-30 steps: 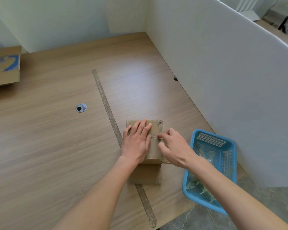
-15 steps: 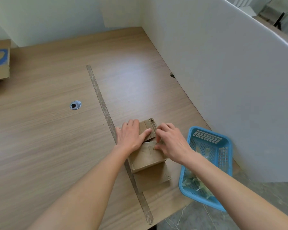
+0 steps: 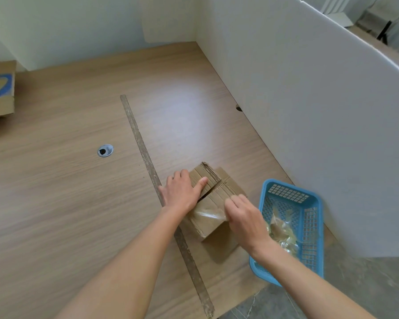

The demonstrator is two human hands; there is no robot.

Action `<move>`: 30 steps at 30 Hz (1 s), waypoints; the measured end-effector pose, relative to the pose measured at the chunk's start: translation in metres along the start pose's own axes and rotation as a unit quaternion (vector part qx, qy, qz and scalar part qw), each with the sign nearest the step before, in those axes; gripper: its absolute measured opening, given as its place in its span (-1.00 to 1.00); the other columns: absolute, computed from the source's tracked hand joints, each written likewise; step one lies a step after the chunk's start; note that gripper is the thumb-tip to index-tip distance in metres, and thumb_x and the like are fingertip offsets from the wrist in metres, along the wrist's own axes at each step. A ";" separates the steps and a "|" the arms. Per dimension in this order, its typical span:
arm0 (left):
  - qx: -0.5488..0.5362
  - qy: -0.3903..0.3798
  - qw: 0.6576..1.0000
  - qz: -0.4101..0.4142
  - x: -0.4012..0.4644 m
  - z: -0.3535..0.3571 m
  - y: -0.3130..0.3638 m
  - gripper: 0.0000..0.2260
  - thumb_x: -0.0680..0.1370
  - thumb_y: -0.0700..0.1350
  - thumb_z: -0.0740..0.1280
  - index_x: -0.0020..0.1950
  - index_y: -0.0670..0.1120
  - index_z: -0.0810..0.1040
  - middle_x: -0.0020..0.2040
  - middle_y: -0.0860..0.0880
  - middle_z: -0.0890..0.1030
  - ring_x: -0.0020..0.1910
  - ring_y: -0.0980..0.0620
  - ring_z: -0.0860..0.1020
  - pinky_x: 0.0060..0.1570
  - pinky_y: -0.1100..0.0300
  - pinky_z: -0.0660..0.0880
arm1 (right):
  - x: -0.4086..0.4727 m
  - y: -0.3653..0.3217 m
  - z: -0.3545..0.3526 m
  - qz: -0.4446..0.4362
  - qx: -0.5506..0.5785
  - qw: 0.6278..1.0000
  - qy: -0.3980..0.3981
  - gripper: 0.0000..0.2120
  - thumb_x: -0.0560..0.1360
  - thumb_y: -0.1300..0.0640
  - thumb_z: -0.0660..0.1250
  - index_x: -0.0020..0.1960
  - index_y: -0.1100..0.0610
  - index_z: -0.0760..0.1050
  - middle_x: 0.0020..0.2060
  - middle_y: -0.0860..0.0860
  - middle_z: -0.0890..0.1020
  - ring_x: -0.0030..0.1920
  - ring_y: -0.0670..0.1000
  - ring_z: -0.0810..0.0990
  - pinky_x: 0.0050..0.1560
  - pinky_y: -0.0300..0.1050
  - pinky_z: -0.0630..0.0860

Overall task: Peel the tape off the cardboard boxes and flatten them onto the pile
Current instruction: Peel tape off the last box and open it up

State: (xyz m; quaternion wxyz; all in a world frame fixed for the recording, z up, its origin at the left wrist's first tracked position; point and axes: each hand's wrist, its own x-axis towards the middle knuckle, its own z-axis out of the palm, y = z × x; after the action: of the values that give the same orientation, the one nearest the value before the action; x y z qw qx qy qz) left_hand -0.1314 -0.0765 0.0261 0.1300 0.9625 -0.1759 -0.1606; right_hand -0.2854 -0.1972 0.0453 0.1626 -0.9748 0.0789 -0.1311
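A small brown cardboard box [image 3: 226,187] stands on the wooden table [image 3: 67,203] near its front right corner. My left hand [image 3: 182,192] presses flat on the box's left top flap, thumb along the open seam. My right hand [image 3: 244,217] pinches a strip of clear tape [image 3: 207,214] that lifts off the near end of the box. The top seam shows a dark gap between the flaps. The box's near side is partly hidden by my hands.
A blue plastic basket [image 3: 309,203] holding crumpled tape sits right of the box at the table's edge. Flat cardboard with a blue print [image 3: 0,88] lies at the far left. A white partition [image 3: 309,111] walls the right side. A grommet hole [image 3: 105,150] and a seam strip [image 3: 148,162] mark the tabletop.
The box has turned clockwise and its top seam has opened. My right hand has pulled the tape back toward me, off the top and over the near end. My left hand stays pressing.
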 end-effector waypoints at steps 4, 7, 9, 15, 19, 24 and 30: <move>0.021 0.009 1.000 0.011 -0.005 0.000 0.000 -0.37 0.58 0.44 0.00 0.27 -0.05 0.41 0.30 -0.04 0.51 0.30 -0.12 0.45 0.20 -0.22 0.42 | -0.008 0.009 0.004 0.063 0.094 0.994 0.008 -0.73 0.47 0.37 0.41 -0.13 0.07 0.39 -0.14 -0.09 0.41 -0.16 -0.06 0.42 -0.17 -0.24 0.38; 0.029 0.011 1.000 0.000 -0.010 0.000 0.002 -0.37 0.58 0.44 0.00 0.29 -0.06 0.41 0.31 -0.04 0.50 0.31 -0.12 0.44 0.16 -0.18 0.41 | -0.014 0.014 0.001 0.046 0.094 0.995 -0.004 -0.78 0.54 0.15 0.41 0.17 0.06 0.49 0.17 -0.08 0.43 0.16 -0.07 0.44 0.17 -0.26 0.40; 0.032 0.003 0.999 -0.030 -0.013 0.000 0.006 -0.34 0.57 0.44 0.00 0.33 -0.07 0.39 0.33 -0.07 0.50 0.32 -0.14 0.44 0.15 -0.20 0.40 | -0.019 0.015 -0.001 0.038 0.101 0.993 -0.039 -0.64 0.59 0.04 0.37 0.37 0.03 0.46 0.33 -0.08 0.39 0.34 -0.07 0.40 0.34 -0.18 0.33; -0.040 -0.083 0.992 -0.091 -0.024 0.002 0.000 -0.14 0.56 0.44 0.13 0.63 0.00 -0.14 0.36 -0.27 0.52 0.33 -0.31 0.49 0.23 -0.13 0.43 | -0.010 0.019 -0.010 0.054 0.116 0.987 -0.101 -0.40 0.52 -0.15 0.43 0.46 0.06 0.40 0.40 -0.08 0.34 0.40 -0.06 0.37 0.41 -0.13 0.37; -0.011 -0.045 0.998 0.046 -0.028 -0.004 -0.008 -0.24 0.61 0.29 0.23 0.57 0.34 -0.27 0.56 -0.27 0.17 0.47 -0.31 0.34 0.37 -0.25 0.33 | 0.006 0.018 -0.013 0.047 0.078 0.991 -0.102 -0.52 0.41 -0.15 0.52 0.15 0.06 0.42 0.29 -0.12 0.38 0.17 0.01 0.52 0.08 0.05 0.57; 0.088 -0.009 0.913 0.398 -0.018 0.002 -0.010 -0.53 0.70 0.07 0.09 0.61 0.28 0.12 0.67 0.08 0.01 0.65 0.04 -0.04 0.60 -0.04 -0.13 | 0.003 0.021 -0.007 0.015 0.064 0.996 -0.055 -0.62 0.44 -0.06 0.52 0.04 0.13 0.44 0.17 -0.05 0.51 0.03 0.10 0.59 -0.15 0.05 0.58; 0.141 0.032 0.937 0.317 -0.027 0.020 -0.006 -0.51 0.63 0.33 -0.16 0.57 0.40 0.08 0.48 0.06 0.37 0.40 -0.02 0.34 0.35 -0.02 0.24 | -0.013 0.018 -0.016 -0.018 -0.062 0.995 0.072 -0.59 0.29 0.04 0.63 -0.23 0.11 0.39 -0.29 -0.01 0.51 -0.38 0.09 0.49 -0.36 -0.13 0.33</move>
State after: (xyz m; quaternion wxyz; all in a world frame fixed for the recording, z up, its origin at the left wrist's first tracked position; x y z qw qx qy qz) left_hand -0.1603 -0.0651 0.0134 0.0425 0.8697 -0.4888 -0.0537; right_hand -0.3046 -0.2160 0.0512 0.0931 -0.9722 0.0807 -0.1991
